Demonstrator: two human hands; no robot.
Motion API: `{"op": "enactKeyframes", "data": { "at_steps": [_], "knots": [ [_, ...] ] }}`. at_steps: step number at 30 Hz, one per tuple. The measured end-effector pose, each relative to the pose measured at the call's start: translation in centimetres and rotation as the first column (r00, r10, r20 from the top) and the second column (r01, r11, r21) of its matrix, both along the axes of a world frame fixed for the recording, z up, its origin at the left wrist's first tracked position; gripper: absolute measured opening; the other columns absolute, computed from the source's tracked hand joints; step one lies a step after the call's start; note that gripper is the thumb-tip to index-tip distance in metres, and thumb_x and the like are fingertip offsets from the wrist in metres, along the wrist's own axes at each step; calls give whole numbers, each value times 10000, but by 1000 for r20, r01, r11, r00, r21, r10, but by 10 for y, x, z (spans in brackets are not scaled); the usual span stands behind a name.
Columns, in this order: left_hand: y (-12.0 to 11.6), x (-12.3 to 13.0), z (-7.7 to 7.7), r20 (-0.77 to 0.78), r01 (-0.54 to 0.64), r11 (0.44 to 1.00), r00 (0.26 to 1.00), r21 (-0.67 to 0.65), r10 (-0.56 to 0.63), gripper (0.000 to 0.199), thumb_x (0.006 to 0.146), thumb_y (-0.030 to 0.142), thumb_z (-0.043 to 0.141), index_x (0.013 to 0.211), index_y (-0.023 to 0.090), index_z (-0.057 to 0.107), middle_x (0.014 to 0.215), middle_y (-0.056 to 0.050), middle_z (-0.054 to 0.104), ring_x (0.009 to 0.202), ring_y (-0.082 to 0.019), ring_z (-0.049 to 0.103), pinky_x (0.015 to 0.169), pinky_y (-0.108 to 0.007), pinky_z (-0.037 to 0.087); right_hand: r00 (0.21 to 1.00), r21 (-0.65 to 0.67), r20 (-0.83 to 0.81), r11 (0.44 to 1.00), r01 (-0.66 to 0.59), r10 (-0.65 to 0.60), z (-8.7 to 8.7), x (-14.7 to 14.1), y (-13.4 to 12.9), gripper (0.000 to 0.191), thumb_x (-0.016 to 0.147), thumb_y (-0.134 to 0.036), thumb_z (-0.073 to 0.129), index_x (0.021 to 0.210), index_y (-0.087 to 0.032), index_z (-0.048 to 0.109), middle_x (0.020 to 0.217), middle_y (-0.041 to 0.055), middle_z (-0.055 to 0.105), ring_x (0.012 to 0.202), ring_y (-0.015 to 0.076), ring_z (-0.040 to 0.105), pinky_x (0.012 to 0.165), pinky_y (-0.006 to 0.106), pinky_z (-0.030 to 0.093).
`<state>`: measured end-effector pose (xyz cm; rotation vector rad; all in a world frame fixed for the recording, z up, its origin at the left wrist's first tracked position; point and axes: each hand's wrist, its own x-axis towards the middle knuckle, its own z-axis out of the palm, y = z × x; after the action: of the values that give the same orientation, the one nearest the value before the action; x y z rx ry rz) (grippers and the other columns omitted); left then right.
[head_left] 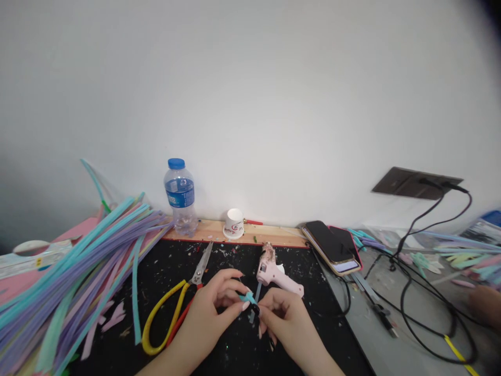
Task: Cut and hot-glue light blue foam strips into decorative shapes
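Between the fingertips of both hands is a small light-blue piece [248,297] with a dark part at its lower right. My left hand [215,303] pinches the blue piece from the left, thumb and fingers closed on it. From the right, my right hand [282,313] has its thumb and fingers pressed together at the dark end; what exactly they grip is too small to tell. Just behind the hands lies a pale pink glue gun [277,275]. Scissors [176,308] with yellow and red handles lie left of my left hand, blades pointing away.
Long pastel strips [90,266] are heaped at the left. Along the wall stand a water bottle [180,196] and a paper cup [234,223]. Phones [332,245], black cables [405,282] and more strips [481,261] lie rightward. Another person's hand [485,305] shows at the right edge.
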<state>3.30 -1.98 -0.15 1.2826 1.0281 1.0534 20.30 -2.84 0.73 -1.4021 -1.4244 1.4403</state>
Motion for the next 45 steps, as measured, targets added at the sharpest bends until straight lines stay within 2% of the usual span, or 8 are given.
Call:
{"op": "enactKeyframes", "data": {
  "at_steps": [6, 12, 25, 29, 33, 37, 41, 45],
  "knots": [
    [-2, -1, 5, -50, -15, 1000, 999, -10, 14, 309, 738, 146, 593, 1027, 213, 506, 819, -9, 703, 799, -179, 660, 754, -287, 491, 1000, -14, 12, 1000, -4, 4, 0, -1, 0, 214, 742, -291, 605, 605, -147, 526, 455, -21, 567, 306, 36, 376, 327, 148, 274],
    [0, -1, 7, 28, 28, 995, 999, -96, -25, 327, 726, 141, 592, 1027, 205, 480, 752, 14, 688, 754, -164, 642, 704, -265, 457, 999, 1, 19, 1000, -26, 26, 0, 1, -1, 213, 749, -290, 604, 613, -140, 538, 467, -15, 582, 323, 33, 376, 338, 145, 271],
    [5, -13, 10, 179, 288, 941, 950, -177, -257, 408, 705, 83, 633, 1050, 202, 451, 734, 26, 679, 661, -120, 602, 630, -229, 406, 996, -54, -19, 995, -83, 82, 3, 5, 0, 98, 701, -161, 608, 614, -141, 568, 471, -24, 597, 342, 46, 418, 343, 144, 296],
    [6, -14, 10, 177, 294, 939, 948, -176, -264, 423, 719, 101, 637, 1080, 201, 439, 742, 23, 671, 665, -117, 602, 633, -229, 415, 996, -42, -20, 995, -91, 91, 5, 5, 0, 92, 707, -172, 606, 629, -142, 568, 479, -21, 603, 344, 48, 425, 348, 146, 302],
    [5, -10, 6, 84, 215, 974, 974, -77, -208, 452, 728, 130, 629, 1122, 216, 423, 856, -6, 665, 737, -136, 621, 682, -253, 456, 999, -21, -28, 999, -40, 39, 6, 6, 2, 158, 721, -251, 609, 623, -150, 539, 454, -30, 584, 320, 37, 387, 334, 144, 275],
    [0, -6, 2, -141, 150, 984, 981, 91, -137, 505, 730, 118, 607, 1181, 244, 415, 993, -28, 641, 771, -149, 624, 765, -305, 491, 999, -4, -41, 1000, 0, 0, 2, 4, 2, 207, 729, -295, 607, 615, -154, 505, 440, -36, 570, 307, 28, 361, 323, 141, 251],
    [-3, -7, -3, -372, 124, 959, 928, 254, -22, 467, 778, 134, 561, 1205, 286, 447, 1070, -29, 629, 865, -181, 619, 848, -344, 473, 998, -19, -64, 1000, 7, -8, -5, -2, -1, 218, 746, -308, 588, 627, -164, 478, 424, -49, 556, 283, 22, 333, 304, 137, 231],
    [-3, -12, -8, -500, 155, 922, 865, 354, 46, 406, 820, 160, 528, 1200, 296, 478, 1163, -41, 596, 984, -215, 593, 895, -361, 455, 997, -37, -77, 999, -7, 4, -8, -6, -4, 220, 740, -293, 604, 620, -166, 470, 415, -57, 545, 279, 17, 317, 301, 134, 220]
  ]
}}
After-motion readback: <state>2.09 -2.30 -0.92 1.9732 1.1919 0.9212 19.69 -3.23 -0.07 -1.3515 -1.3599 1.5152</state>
